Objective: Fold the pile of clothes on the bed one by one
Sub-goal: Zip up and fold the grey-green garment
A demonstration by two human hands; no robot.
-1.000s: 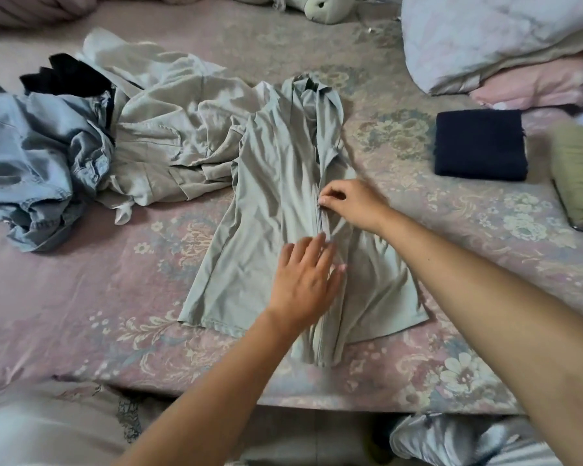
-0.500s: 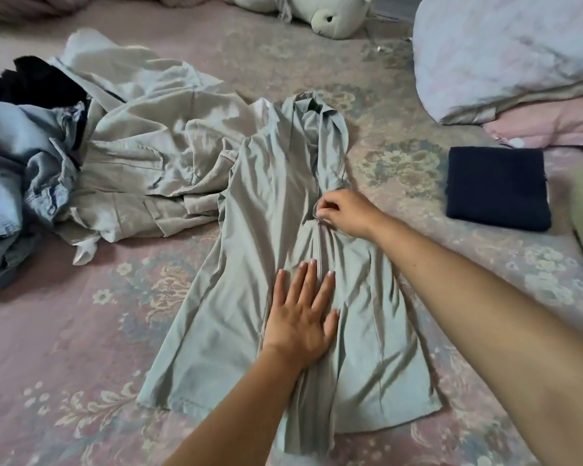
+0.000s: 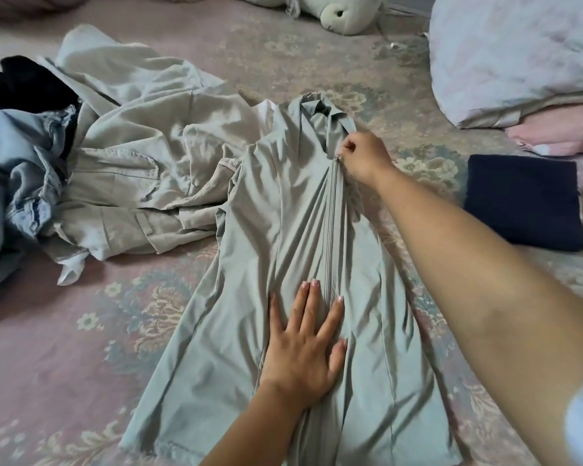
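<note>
A pink flowered bedsheet (image 3: 64, 348) carries a heap of jeans (image 3: 11, 169) and a beige coat (image 3: 142, 156) at left. The grey-green jacket (image 3: 283, 213) lies mid-bed, zip (image 3: 330, 223) closed, fabric creased. The left hand (image 3: 303, 344) presses it, fingers spread; the right hand (image 3: 364, 156) pinches the zip pull. A folded navy garment (image 3: 522, 200) lies right.

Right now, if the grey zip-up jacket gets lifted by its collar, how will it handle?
Likely floppy: the grey zip-up jacket wrinkles under the left hand. Probably light and thin, lying nearly flat. The right hand pinches its zipper pull.
</note>
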